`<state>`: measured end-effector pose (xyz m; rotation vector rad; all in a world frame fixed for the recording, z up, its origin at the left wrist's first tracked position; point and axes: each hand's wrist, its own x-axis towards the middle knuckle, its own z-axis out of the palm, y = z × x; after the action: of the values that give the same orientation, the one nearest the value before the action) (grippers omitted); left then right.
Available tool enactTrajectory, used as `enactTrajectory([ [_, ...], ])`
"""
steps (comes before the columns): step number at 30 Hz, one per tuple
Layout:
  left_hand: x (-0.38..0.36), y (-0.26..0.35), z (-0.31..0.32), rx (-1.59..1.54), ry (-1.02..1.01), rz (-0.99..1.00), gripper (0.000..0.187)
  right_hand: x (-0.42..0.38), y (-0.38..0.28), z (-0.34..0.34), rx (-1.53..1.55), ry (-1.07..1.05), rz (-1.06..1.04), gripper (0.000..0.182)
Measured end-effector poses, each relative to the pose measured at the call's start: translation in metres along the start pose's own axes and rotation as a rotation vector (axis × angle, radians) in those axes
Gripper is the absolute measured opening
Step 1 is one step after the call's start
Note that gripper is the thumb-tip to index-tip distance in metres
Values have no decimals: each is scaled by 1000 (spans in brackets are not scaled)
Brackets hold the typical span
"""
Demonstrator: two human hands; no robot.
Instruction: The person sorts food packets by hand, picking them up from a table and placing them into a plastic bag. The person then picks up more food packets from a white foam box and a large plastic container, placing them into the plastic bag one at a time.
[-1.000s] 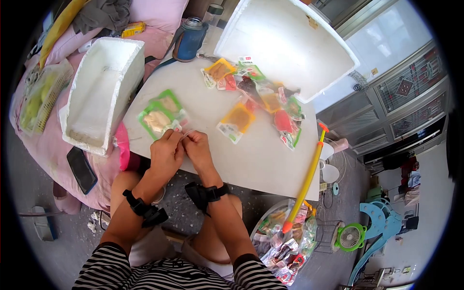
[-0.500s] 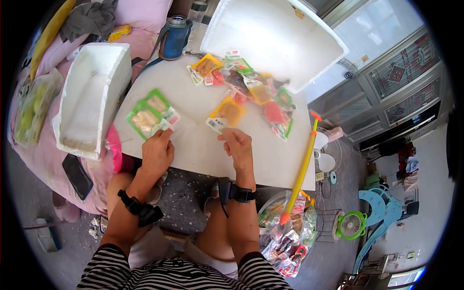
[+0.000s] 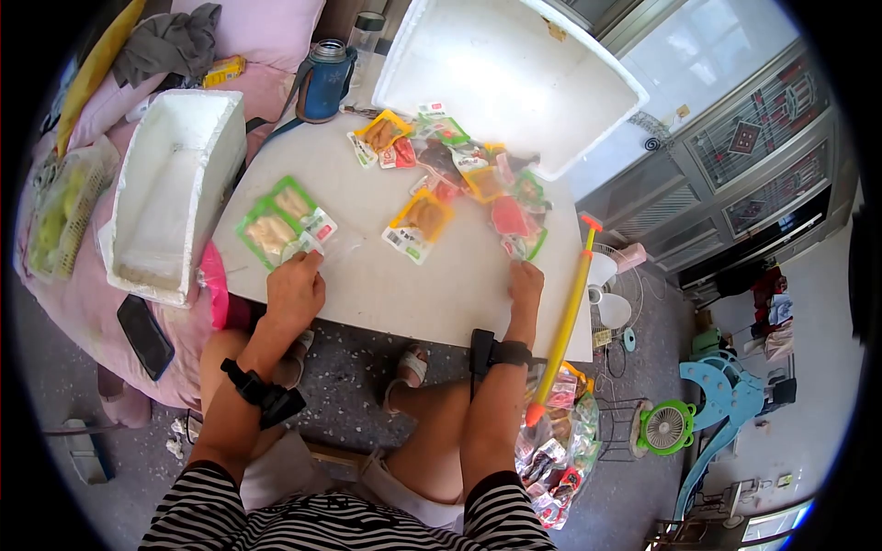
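Observation:
My left hand (image 3: 294,286) is closed on the lower edge of green-edged food packets (image 3: 277,225) with pale pieces inside, lying at the table's left side. Some clear plastic shows beside these fingers. My right hand (image 3: 525,286) is closed at the lower end of a green-edged packet (image 3: 514,220) with reddish contents; its fingertips are partly hidden. Between the hands lies a yellow-edged packet (image 3: 421,223) with brownish food, touched by neither. Further back, several mixed packets, among them another yellow-edged one (image 3: 382,134), spread in a loose arc.
A large white foam box (image 3: 514,83) stands behind the packets on the white table (image 3: 386,294). Nearby are a blue flask (image 3: 325,87), a smaller foam box (image 3: 170,197) on the left and a yellow pump-like tube (image 3: 565,326) at the right edge. A packet-filled bag (image 3: 560,450) sits below.
My right hand has moved right, from beside the middle yellow-edged packet to the reddish green-edged one, and its fingers have closed. My left hand stays on its packets. The view has shifted slightly.

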<state>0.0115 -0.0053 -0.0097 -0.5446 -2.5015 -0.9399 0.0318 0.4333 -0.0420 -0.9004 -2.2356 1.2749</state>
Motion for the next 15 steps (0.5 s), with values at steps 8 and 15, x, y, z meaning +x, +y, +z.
enactTrajectory([
  [8,1,0,1,7,20,11,22,-99,-50,-37,406,30,194,24],
  [15,0,1,-1,-29,-1,5,18,-92,-7,-36,-317,282,-48,37],
])
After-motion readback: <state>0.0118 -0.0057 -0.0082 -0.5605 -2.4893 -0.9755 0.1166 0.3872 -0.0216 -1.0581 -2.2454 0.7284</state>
